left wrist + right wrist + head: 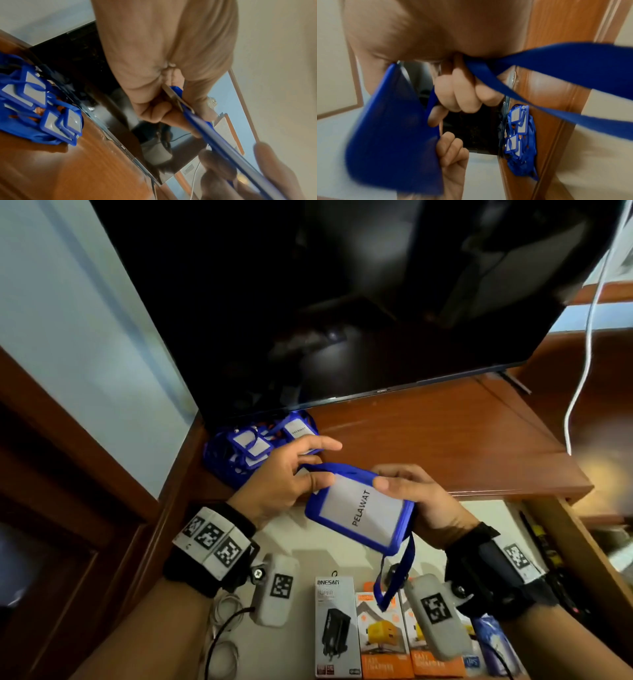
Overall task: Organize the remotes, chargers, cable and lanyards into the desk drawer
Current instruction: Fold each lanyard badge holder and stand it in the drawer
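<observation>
Both hands hold one blue lanyard badge (359, 510) with a white card reading PELAWAT, above the open drawer (308, 546). My left hand (308, 470) pinches its upper left corner. My right hand (400, 487) grips its right edge, thumb on top. The badge's strap (394, 580) hangs in a loop over the drawer. In the left wrist view the badge (202, 125) shows edge-on in the left hand (163, 108). In the right wrist view the right hand (464, 94) curls over the strap (547, 67) behind the badge's back (393, 128). More blue lanyards (260, 443) lie piled on the desk.
A dark TV (308, 302) stands on the wooden desk (445, 440) just behind the pile. In the drawer lie a black charger box (334, 621), orange charger boxes (380, 642), a coiled white cable (224, 645) and a blue packet (493, 642). A white cord (582, 371) hangs at right.
</observation>
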Motion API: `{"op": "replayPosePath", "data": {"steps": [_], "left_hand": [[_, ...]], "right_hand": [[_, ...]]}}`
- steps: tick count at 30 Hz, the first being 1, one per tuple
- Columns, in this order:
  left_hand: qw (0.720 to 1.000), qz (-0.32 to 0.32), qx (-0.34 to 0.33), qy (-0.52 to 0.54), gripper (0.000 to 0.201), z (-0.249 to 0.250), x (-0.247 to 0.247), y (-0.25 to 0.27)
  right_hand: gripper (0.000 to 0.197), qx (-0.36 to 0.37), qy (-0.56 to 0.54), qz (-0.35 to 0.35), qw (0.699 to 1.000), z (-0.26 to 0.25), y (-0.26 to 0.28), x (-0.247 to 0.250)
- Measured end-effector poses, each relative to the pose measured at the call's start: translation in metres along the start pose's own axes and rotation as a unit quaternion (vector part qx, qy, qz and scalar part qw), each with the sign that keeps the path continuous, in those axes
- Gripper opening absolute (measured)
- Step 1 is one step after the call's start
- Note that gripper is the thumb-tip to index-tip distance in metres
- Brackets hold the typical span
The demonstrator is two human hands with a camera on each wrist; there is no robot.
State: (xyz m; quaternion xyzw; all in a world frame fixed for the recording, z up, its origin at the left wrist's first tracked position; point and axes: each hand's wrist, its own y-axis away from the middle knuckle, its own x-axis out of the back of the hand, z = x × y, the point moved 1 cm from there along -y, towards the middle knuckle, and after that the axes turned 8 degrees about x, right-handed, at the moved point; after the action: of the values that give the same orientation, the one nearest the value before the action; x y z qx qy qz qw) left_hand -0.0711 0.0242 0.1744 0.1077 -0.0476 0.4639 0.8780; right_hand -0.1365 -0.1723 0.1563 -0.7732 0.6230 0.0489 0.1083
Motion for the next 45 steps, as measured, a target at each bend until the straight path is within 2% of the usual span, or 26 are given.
{"op": "replayPosePath", "data": {"steps": [2, 3, 5, 6, 8, 9, 11, 12, 14, 18, 19, 22, 26, 27, 29, 31, 34, 36, 38, 40, 45], "left_hand": [[0.992, -0.058, 0.01, 0.109, 0.048, -0.002, 0.004, 0.003], [0.984, -0.079, 0.008, 0.157, 0.055, -0.004, 0.006, 0.004], [0.977, -0.08, 0.004, 0.197, 0.054, -0.006, 0.005, 0.005], [0.978, -0.059, -0.001, 0.199, 0.047, -0.007, 0.003, 0.004], [0.982, 0.008, -0.008, 0.189, 0.033, -0.008, -0.005, 0.003], [0.984, 0.043, -0.01, 0.173, 0.029, -0.009, -0.008, 0.002], [0.988, 0.093, -0.013, 0.12, 0.026, -0.008, -0.016, 0.003], [0.99, 0.11, -0.014, 0.091, 0.026, -0.008, -0.019, 0.004], [0.99, 0.127, -0.02, 0.05, 0.025, -0.009, -0.023, 0.006], [0.987, 0.149, -0.024, -0.049, 0.019, -0.012, -0.026, 0.01], [0.988, 0.147, -0.018, -0.054, 0.018, -0.013, -0.027, 0.011], [0.994, 0.103, 0.035, -0.001, 0.012, -0.014, -0.03, 0.015], [0.992, -0.039, 0.117, 0.018, 0.019, -0.016, -0.024, 0.022], [0.991, -0.068, 0.119, -0.001, 0.021, -0.014, -0.021, 0.024], [0.991, -0.084, 0.097, -0.046, 0.018, -0.009, -0.019, 0.027], [0.993, -0.054, 0.08, -0.061, 0.013, -0.006, -0.018, 0.027], [0.996, -0.003, 0.073, -0.047, 0.013, -0.006, -0.019, 0.026], [0.997, 0.033, 0.064, -0.021, 0.012, -0.006, -0.019, 0.025], [0.994, 0.082, 0.057, 0.031, 0.009, -0.007, -0.015, 0.024], [0.986, 0.148, 0.055, 0.059, 0.009, -0.011, -0.008, 0.021], [0.968, 0.246, 0.025, 0.038, 0.009, -0.011, -0.006, 0.023]], "right_hand": [[0.055, -0.011, -0.022, -0.02, 0.999, -0.002, 0.004, -0.001], [0.05, -0.018, -0.026, -0.033, 0.999, -0.002, 0.006, -0.003], [0.048, -0.023, -0.025, -0.063, 0.997, -0.002, 0.011, -0.011], [0.056, -0.025, -0.019, -0.073, 0.997, -0.001, 0.013, -0.015], [0.095, -0.034, -0.008, -0.069, 0.997, 0.001, 0.015, -0.02], [0.108, -0.038, -0.01, -0.067, 0.997, 0.002, 0.016, -0.021], [0.119, -0.031, -0.01, -0.067, 0.997, 0.001, 0.017, -0.022], [0.116, -0.027, -0.006, -0.062, 0.998, -0.001, 0.018, -0.021], [0.098, -0.024, 0.006, -0.034, 0.999, -0.006, 0.019, -0.019], [0.031, -0.028, 0.084, 0.016, 0.996, -0.012, 0.024, -0.015], [0.025, -0.026, 0.096, 0.023, 0.995, -0.011, 0.026, -0.013], [0.02, -0.033, 0.086, 0.069, 0.993, -0.008, 0.029, -0.009], [0.022, -0.027, 0.052, 0.094, 0.994, -0.009, 0.034, -0.006], [0.021, -0.022, 0.042, 0.095, 0.994, -0.007, 0.034, -0.005], [0.021, -0.02, 0.026, 0.096, 0.995, -0.009, 0.035, -0.007], [0.034, -0.023, 0.018, 0.097, 0.995, -0.006, 0.035, -0.007], [0.035, -0.02, 0.017, 0.117, 0.993, -0.003, 0.035, -0.013], [0.044, -0.017, 0.023, 0.138, 0.99, 0.0, 0.036, -0.017], [0.042, -0.005, 0.033, 0.145, 0.989, 0.004, 0.038, -0.02], [0.049, 0.004, 0.019, 0.146, 0.989, 0.009, 0.04, -0.02], [0.041, 0.007, 0.003, 0.121, 0.993, 0.02, 0.04, -0.022]]}}
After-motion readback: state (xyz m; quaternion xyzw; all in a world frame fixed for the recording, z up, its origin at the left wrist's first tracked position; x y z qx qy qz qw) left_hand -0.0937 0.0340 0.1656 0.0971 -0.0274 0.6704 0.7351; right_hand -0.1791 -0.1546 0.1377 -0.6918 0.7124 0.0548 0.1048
